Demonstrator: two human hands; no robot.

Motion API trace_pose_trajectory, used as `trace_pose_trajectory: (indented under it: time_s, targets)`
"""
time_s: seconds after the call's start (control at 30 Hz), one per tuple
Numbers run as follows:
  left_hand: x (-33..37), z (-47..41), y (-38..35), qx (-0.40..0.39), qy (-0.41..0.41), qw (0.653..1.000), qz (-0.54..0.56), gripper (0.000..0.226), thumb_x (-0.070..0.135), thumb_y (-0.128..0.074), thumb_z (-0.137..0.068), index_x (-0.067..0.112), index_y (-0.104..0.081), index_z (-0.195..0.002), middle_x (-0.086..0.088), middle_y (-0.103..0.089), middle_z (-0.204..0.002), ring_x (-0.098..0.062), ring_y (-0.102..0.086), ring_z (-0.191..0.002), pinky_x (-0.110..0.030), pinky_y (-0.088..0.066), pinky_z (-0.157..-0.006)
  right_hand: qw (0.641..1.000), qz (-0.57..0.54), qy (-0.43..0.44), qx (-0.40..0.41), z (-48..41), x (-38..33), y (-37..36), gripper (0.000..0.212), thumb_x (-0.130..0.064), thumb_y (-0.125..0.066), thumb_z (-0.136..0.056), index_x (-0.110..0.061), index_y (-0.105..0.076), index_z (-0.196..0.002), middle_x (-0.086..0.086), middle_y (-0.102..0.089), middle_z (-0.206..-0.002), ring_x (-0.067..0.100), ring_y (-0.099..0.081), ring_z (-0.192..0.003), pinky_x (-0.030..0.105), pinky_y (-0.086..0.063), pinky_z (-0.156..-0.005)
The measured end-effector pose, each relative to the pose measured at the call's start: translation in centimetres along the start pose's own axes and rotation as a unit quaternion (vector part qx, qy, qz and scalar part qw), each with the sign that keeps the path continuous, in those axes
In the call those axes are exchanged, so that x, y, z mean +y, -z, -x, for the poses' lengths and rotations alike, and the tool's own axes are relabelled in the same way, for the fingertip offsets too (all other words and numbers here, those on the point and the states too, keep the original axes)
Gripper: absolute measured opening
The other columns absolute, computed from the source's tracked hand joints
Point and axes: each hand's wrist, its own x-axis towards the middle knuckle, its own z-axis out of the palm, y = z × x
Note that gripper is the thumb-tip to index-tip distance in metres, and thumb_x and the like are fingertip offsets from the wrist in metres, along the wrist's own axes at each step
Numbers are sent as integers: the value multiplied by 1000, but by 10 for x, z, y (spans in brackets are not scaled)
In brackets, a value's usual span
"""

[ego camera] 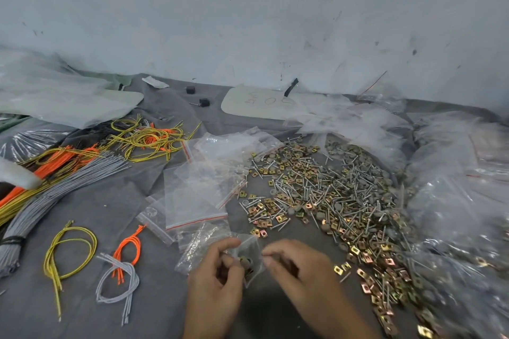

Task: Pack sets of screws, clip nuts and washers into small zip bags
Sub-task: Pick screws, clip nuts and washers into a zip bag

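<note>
Grips a small zip bag (249, 252) between both hands at 6 o'clock in the view, over the table (96, 209) with its grey cloth; pinches the bag's left side with the left hand (217, 278), thumb and curled fingers closed on the plastic; pinches the bag's upper right edge with the right hand (297, 267), fingertips drawn together on it; inside the bag, a grey round piece and a brass-coloured piece, both blurred; at 1 to 3 o'clock from the bag, spread over the cloth: a heap of hardware (330, 195), silver screws, brass-coloured square clip nuts and grey washers mixed together, its near edge just beside the right hand; at 11 o'clock, close by: empty zip bags (198, 192) with red seal strips, overlapping in a loose pile, touching the heap's left edge; at 9 o'clock, apart from the hands: a yellow wire loop (68, 250), an orange wire bunch (128, 249) and a grey wire bunch (121, 283), the orange crossing the grey; at 10 o'clock: a tied grey wire bundle (55, 192) beside orange and yellow strands; at 3 o'clock, along the right edge: crumpled clear plastic bags (454, 173); at 12 o'clock: a pale sheet (261, 103) with unreadable handwriting.
</note>
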Motion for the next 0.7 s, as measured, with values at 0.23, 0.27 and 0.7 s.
trace_pose_trajectory:
  time_s: [0.23,0.27,0.7]
  targets:
    - [-2,1,-1,12,-25,999,-33,43,-14,-57,-87,26,-71,-96,-1,-63,-58,-9,-57,-48,-17,-46,-50,990,134,12,-31,-10,-6,-20,22,-45,-50,-98,-41,-57,-119,-10,-63,-104,11,-59,-99,29,-47,-81]
    - [-1,1,0,11,-29,999,-37,43,-15,-58,-87,25,-71,-96,0,-62,-58,-9,-57,-48,-16,-46,-50,989,143,12,-38,-11,-8,-20,25,-45,-48,-99,-42,-55,-122,-10,-63,-107,12,-59,-101,30,-46,-81]
    - [-9,0,0,16,-30,999,-20,43,-17,-62,-83,23,-72,-94,-5,-57,-55,-21,-59,-52,-25,-49,-53,984,155,-90,6,-156,45,35,8,-29,-60,-97,-31,-68,-97,-17,-65,-90,6,-64,-77,25,-54,-63]
